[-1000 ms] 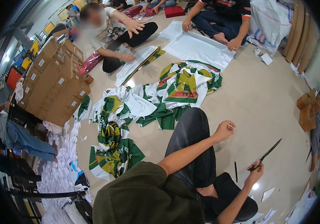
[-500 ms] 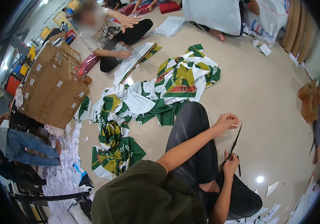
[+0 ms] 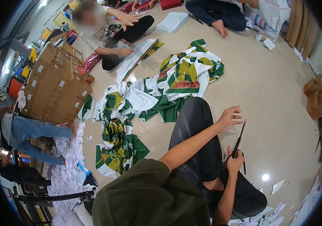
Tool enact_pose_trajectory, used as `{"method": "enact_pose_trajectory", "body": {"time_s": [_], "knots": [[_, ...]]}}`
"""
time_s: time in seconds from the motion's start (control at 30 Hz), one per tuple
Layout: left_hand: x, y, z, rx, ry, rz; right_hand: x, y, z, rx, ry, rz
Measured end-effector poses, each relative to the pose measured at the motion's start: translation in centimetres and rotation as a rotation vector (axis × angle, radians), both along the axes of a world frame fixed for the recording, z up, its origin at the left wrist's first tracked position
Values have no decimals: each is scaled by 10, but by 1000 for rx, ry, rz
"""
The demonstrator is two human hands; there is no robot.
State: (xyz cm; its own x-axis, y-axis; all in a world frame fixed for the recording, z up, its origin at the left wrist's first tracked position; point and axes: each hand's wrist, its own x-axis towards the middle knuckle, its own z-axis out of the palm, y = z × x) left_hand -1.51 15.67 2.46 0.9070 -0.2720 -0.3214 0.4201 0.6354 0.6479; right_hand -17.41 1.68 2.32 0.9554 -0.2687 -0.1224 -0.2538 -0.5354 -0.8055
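Observation:
My left hand (image 3: 229, 119) is raised beyond my bent knee, fingers apart and empty, just left of the scissors' tips. My right hand (image 3: 235, 162) grips black scissors (image 3: 239, 139), blades pointing upward. A slim black rod-shaped object (image 3: 245, 168) lies by that hand on the tiled floor (image 3: 257, 90). Beyond my legs are rumpled green, white and olive printed fabrics (image 3: 185, 84) in a long heap, with more (image 3: 121, 152) near my left side.
A seated person (image 3: 97, 35) handles folded cloth (image 3: 134, 60) opposite. Another person's legs (image 3: 228, 19) are near white cloth (image 3: 170, 22). Stacked cartons (image 3: 52, 90), a standing person (image 3: 37, 133) and white scraps (image 3: 63, 180) line the left; small boxes (image 3: 313, 101) sit right.
My right hand has swung left with the scissors, now pointing upward. My left hand has risen and spread its fingers. The white cloth before the person at upper right was lifted away.

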Motion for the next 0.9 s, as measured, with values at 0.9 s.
{"method": "enact_pose_trajectory", "body": {"time_s": [0.9], "knots": [[-1,-1,-5,-29,-2,-65,0,0,-13,-33,-39,6]]}}
